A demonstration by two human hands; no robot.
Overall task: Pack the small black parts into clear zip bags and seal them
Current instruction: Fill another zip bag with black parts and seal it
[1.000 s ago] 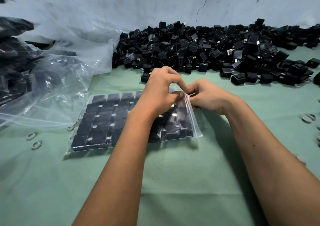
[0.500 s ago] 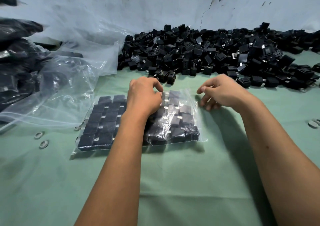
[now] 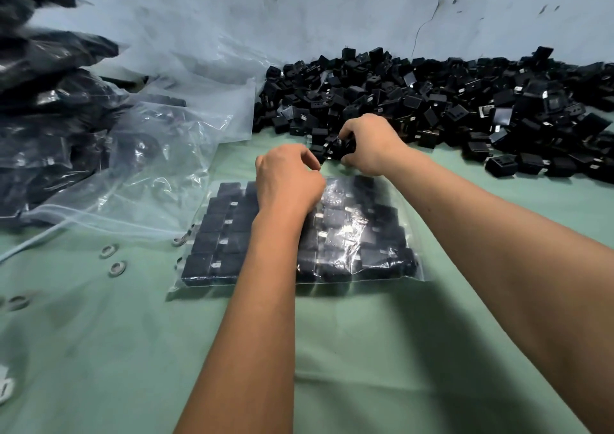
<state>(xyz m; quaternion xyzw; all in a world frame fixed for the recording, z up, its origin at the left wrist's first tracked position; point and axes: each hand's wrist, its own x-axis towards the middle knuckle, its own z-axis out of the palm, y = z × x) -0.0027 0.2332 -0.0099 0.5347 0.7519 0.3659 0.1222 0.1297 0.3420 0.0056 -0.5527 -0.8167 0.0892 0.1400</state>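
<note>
A clear zip bag [image 3: 365,247] filled with rows of small black parts lies flat on the green cloth in the middle. My left hand [image 3: 289,184] sits at the bag's far edge, its curled fingers pinching the top of the bag. Beyond it, my right hand [image 3: 373,144] reaches to the near edge of the big pile of loose black parts [image 3: 448,101] and grips a black part [image 3: 337,144] between thumb and fingers.
Large crumpled clear plastic bags [image 3: 159,168] lie to the left, with stacked packed bags of black parts [image 3: 40,108] behind them. Several metal washers [image 3: 113,257] are scattered on the green cloth [image 3: 365,350]. A grey wall stands close behind the pile.
My right hand has left the bag's right corner and moved forward to the pile, closing on a black part. My left hand stays at the bag's top edge.
</note>
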